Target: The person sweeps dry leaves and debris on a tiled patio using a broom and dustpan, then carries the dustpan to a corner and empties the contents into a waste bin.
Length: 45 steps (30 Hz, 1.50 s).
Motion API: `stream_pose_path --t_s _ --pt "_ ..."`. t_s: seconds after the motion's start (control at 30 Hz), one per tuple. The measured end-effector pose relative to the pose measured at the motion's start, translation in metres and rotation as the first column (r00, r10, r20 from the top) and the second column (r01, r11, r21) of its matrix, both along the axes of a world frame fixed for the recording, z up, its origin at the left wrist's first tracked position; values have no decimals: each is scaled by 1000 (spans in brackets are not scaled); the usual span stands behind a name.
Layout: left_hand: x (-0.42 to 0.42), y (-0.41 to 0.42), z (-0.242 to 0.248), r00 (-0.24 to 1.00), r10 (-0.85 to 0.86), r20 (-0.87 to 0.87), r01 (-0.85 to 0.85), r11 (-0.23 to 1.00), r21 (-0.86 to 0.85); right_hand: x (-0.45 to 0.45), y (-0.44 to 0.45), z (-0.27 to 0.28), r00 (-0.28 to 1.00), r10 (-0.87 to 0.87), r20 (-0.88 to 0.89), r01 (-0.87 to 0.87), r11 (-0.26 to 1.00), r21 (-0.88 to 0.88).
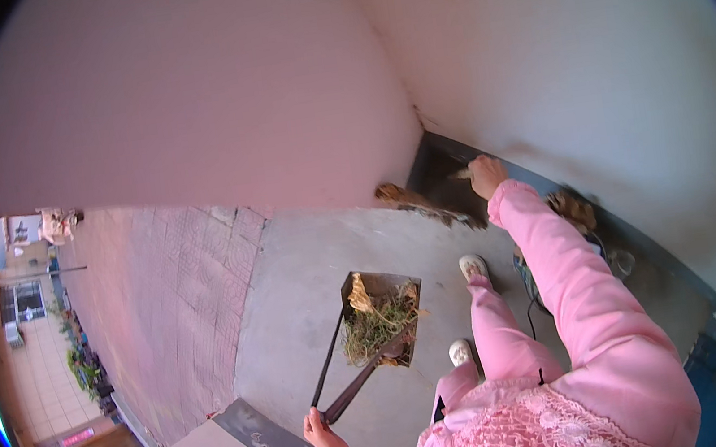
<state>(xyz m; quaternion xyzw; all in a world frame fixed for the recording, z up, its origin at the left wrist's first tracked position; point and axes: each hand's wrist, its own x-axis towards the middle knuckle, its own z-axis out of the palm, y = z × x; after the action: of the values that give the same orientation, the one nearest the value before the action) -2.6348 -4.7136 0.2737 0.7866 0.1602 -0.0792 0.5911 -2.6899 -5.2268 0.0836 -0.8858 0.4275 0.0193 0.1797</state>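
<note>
My left hand point(326, 436) is closed around the top of the long dark handle of a dustpan point(347, 282). Dry green grass point(378, 322) and a curled yellow dead leaf point(359, 294) fill its pan. With my arm stretched out to the corner, my right hand point(488, 176) grips a pale stick-like end, apparently the handle of a broom. Brown broom bristles point(427, 206) spread on the floor just left of and below that hand. How handle and bristles join is hard to see in the dark corner.
White walls point(509, 34) with a grey painted base meet in the corner. By the right wall are a brown bundle point(572, 210), partly behind my arm, and a clear container point(622, 262). My feet point(473, 267) stand on grey concrete. A paved yard point(165, 303) with potted plants point(84, 371) lies left.
</note>
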Motion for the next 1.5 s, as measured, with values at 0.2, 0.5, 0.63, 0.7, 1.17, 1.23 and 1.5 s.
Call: stream_pose_path --t_s 0.2,0.5,0.63,0.7,1.17,1.23,1.5 --pt "11 34 3 943 -318 95 331 923 -196 -167 36 92 875 -230 426 217 973 79" --pt "18 39 45 678 -683 273 735 630 -249 -507 355 248 494 -777 389 360 590 723" --pt "12 23 91 459 -834 307 888 423 -178 -552 468 234 463 -882 89 527 355 772" --pt "6 10 111 343 -888 305 937 298 -185 -565 497 230 437 -893 104 637 390 665" --pt "-152 -160 162 -16 -978 207 999 -8 39 -606 370 263 866 -492 -90 496 868 25" --pt "-175 -197 165 -19 -982 190 999 -12 36 -602 330 256 914 -385 -128 383 923 -40" --pt "-265 -285 131 -107 -991 76 988 -97 124 -576 239 233 939 40 -341 -68 995 -68"
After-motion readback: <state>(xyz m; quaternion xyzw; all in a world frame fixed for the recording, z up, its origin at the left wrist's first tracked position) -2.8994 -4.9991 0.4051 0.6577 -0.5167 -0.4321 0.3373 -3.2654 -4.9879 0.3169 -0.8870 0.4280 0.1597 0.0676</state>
